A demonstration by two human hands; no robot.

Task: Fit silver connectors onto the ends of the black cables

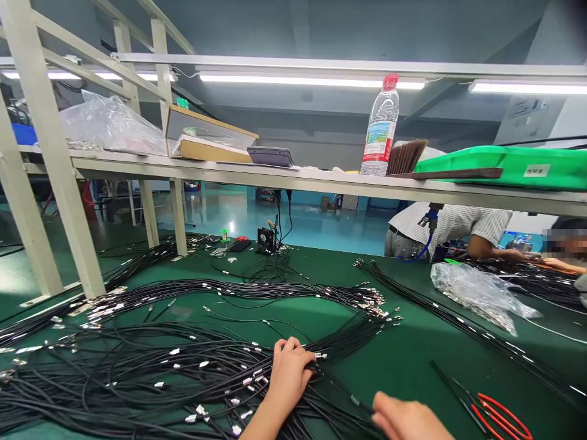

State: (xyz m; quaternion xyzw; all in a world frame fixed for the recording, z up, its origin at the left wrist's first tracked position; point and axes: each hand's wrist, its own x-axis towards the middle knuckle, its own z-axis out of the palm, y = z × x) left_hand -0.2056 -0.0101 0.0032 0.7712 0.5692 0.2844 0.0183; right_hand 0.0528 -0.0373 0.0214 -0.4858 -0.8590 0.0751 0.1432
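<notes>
While the left hand sits on top of the big pile of black cables, its fingers are curled in tight around a bunch of cable ends, with a small metal connector poking out past the fingertips. The right hand is at about 4 o'clock from the left one and cut off by the bottom of the frame. Its fingers are bent but partly open, right by a single black cable, though I can't tell if it's actually pinching it.

The pile and a looser bundle of cables at about 11 o'clock are all on a green bench mat. Red-handled pliers lie at 3 o'clock from the left hand, with a clear plastic bag at 2 o'clock. Further out at 2 o'clock, a co-worker in a striped shirt leans over the bench. A shelf runs across at 12 o'clock, holding a water bottle.
</notes>
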